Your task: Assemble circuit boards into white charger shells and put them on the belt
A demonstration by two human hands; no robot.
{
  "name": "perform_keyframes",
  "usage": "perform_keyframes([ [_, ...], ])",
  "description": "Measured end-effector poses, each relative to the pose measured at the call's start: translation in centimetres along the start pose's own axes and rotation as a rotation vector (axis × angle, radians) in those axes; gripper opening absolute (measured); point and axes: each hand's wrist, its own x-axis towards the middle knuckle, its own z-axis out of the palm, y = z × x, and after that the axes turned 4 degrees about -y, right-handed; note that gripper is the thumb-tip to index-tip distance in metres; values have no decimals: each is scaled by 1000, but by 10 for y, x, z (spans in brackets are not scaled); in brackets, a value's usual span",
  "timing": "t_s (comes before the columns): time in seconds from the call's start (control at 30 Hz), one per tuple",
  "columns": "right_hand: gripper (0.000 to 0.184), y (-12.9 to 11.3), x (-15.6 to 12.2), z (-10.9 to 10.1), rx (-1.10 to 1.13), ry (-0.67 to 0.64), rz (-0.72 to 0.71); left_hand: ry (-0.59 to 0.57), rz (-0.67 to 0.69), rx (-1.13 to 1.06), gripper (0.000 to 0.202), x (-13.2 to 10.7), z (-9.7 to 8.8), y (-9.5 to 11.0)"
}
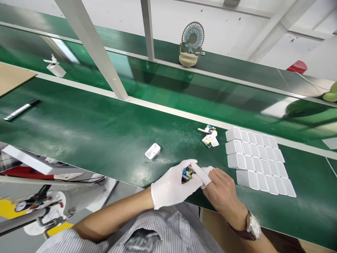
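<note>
One long green table (92, 123) carries most items; we use the block of white cases (259, 161) on it as landmark. Block: four rows, cases packed side by side, probably to keep them tidy and countable. Fan (193, 38) stands upright, beyond the block and to its left, likely set back to free working room. Left hand (175, 184), white-gloved, left of the block: curled into a narrow cradle, we judge to steady and shield what it holds. Right hand (222, 188), near the block's left side: finger covers on, fingers bent in against the left hand; whether they pinch anything, we can't tell. Marker (21, 110) lies far left of the block, apparently parked out of the way. Loose circuit cluster (209, 136) sits just left of the block, seemingly within easy reach. White shell (152, 151), farther left of the block, open side up. Circuit assembly (187, 174): left of the block, inside the left hand.
</note>
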Motion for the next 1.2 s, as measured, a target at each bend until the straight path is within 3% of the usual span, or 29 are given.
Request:
perform_keyframes([
  [0.13,20,-4,0,-3,-9,8,-17,11,30,23,59,-1,3,-1],
  [0.27,32,-10,-2,-2,11,-25,-3,-1,38,50,57,0,2,-2],
  [0.63,23,-23,-3,-12,-85,-96,-26,-52,26,202,66,-4,-4,2],
  [1.03,22,-30,-4,-10,-88,-44,2,-65,0,270,57,-5,-2,5],
  [1.2,36,-34,-6,-7,-81,-40,36,-60,20,252,49,-5,1,2],
])
